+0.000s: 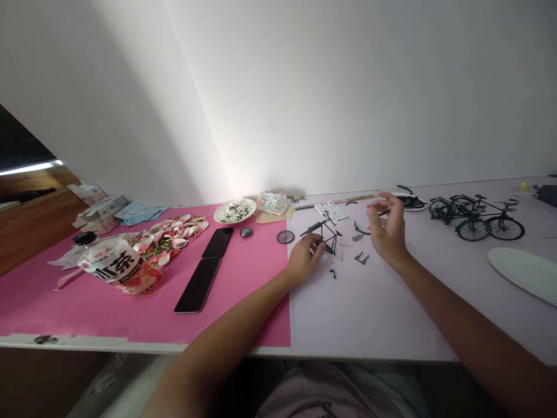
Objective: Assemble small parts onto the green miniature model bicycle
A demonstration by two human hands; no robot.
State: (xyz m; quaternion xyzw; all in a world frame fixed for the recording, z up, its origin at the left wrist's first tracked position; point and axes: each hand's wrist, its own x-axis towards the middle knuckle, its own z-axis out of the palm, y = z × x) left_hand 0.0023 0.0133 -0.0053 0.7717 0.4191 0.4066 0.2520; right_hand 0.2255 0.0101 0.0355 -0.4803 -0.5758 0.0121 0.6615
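Observation:
My left hand [306, 258] is closed around the lower part of a small black model bicycle frame [327, 233], which stands tilted above the pale table half. Raised to the right of it, my right hand [389, 232] pinches a small dark piece [384, 213], too small to tell its kind. Between and below the hands lie loose black parts: a forked piece [361, 258], a short bent piece [333, 273] and a curved strip [361, 230]. A spoked wheel [285, 237] rests left of my left hand. Behind the frame is a printed sheet [332, 211].
Assembled model bicycles [476, 217] stand at right, near a white plate [524, 270]. Another plate [413, 202] holds black parts. At left are a drink bottle [126, 268], a dark phone-like device [198, 284], petal-like scraps [167, 238] and a bowl of seeds [253, 204].

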